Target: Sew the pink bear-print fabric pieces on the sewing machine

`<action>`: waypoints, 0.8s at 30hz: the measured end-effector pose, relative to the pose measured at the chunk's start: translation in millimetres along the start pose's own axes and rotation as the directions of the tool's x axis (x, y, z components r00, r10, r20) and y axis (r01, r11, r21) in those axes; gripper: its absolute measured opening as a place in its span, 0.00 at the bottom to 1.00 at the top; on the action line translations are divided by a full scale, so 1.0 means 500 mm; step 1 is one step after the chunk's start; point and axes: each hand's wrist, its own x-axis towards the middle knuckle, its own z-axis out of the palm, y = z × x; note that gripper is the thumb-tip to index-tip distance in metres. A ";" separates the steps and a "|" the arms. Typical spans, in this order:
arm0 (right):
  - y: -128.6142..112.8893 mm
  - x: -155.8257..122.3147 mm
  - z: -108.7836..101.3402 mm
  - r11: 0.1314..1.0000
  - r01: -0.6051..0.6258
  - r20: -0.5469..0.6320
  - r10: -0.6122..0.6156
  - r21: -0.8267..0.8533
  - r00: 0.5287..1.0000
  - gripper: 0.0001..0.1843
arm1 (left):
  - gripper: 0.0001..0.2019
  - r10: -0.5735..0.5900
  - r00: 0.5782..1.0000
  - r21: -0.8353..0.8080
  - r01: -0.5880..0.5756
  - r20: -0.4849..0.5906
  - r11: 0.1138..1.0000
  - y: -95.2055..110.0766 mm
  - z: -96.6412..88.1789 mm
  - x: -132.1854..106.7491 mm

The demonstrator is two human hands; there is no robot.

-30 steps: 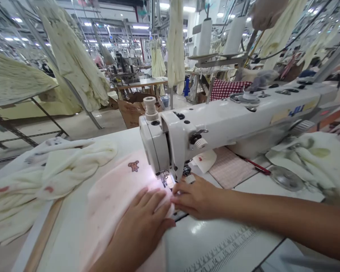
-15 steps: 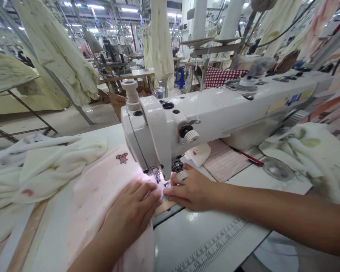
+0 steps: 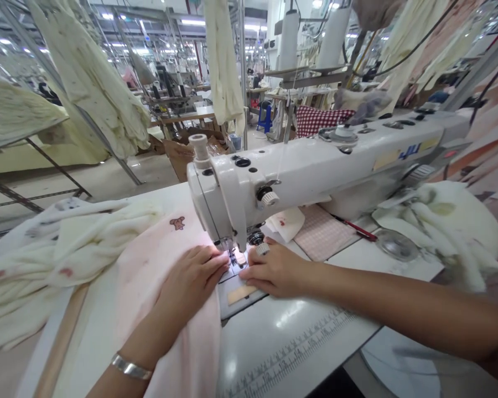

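Your left hand (image 3: 191,282) lies flat, fingers straight, pressing pink fabric (image 3: 149,287) at table's (image 3: 299,342) near-left, beside presser foot (image 3: 235,257). Your right hand (image 3: 276,271) rests loosely open on needle plate (image 3: 238,290), gripping nothing. Since a second ago, fabric edge slid left and plate is uncovered; cloth likely clear of needle.

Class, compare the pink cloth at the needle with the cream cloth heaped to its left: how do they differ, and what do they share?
The pink cloth is pale pink; the cream cloth is off-white. The pink cloth lies fairly flat; the cream cloth is bunched in folds. The left hand presses the pink cloth; no hand touches the cream cloth. Both lie on the white table and carry small prints.
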 end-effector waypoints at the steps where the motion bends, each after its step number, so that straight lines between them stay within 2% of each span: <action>1: -0.007 0.001 -0.007 1.000 0.011 0.010 -0.011 0.001 1.000 0.11 | 0.09 -0.018 1.000 0.005 0.018 0.000 1.000 0.013 -0.002 -0.005; 2: -0.017 0.000 -0.015 1.000 0.024 0.017 -0.024 0.006 1.000 0.11 | 0.09 -0.038 0.999 0.015 0.038 -0.008 0.999 0.033 -0.002 -0.017; 4: -0.049 -0.009 -0.034 0.998 0.046 0.022 -0.047 0.032 0.999 0.11 | 0.10 -0.083 0.996 0.051 0.085 -0.039 0.995 0.100 0.002 -0.058; 6: -0.090 -0.030 -0.049 0.994 0.065 0.003 -0.066 0.085 0.998 0.12 | 0.12 -0.116 0.989 0.096 0.125 -0.090 0.988 0.192 0.013 -0.115; 8: -0.131 -0.059 -0.054 0.985 0.082 0.000 -0.083 0.149 0.997 0.12 | 0.11 -0.091 0.977 0.172 0.125 -0.192 0.977 0.279 0.020 -0.165; 10: -0.162 -0.088 -0.052 0.977 0.081 0.012 -0.085 0.197 0.996 0.11 | 0.09 -0.095 0.976 0.187 0.133 -0.198 0.973 0.322 0.014 -0.186; 11: -0.174 -0.100 -0.050 0.976 0.072 0.025 -0.079 0.206 0.997 0.10 | 0.09 -0.117 0.975 0.187 0.152 -0.188 0.970 0.318 0.006 -0.183; 12: -0.183 -0.111 -0.048 0.976 0.062 0.035 -0.071 0.209 0.997 0.10 | 0.09 -0.146 0.973 0.190 0.180 -0.178 0.965 0.298 -0.004 -0.172; 16: -0.197 -0.142 -0.051 0.979 0.048 0.091 -0.067 0.196 0.994 0.09 | 0.08 -0.243 0.943 0.253 0.299 -0.230 0.920 0.133 -0.046 -0.105; 18: -0.198 -0.148 -0.063 0.971 0.065 0.117 -0.094 0.229 0.989 0.09 | 0.08 -0.211 0.939 0.258 0.282 -0.270 0.924 0.085 -0.061 -0.085; 20: -0.197 -0.138 -0.083 0.957 0.068 0.078 -0.093 0.282 0.993 0.12 | 0.07 -0.134 0.940 0.243 0.216 -0.312 0.946 0.097 -0.077 -0.080; 22: -0.196 -0.109 -0.110 0.944 0.013 -0.032 -0.003 0.331 0.999 0.19 | 0.06 0.001 0.929 0.216 0.085 -0.371 0.973 0.158 -0.102 -0.083; 24: -0.192 -0.066 -0.140 0.922 -0.038 -0.120 0.091 0.386 0.989 0.23 | 0.07 0.182 0.901 0.221 -0.099 -0.394 0.970 0.231 -0.141 -0.095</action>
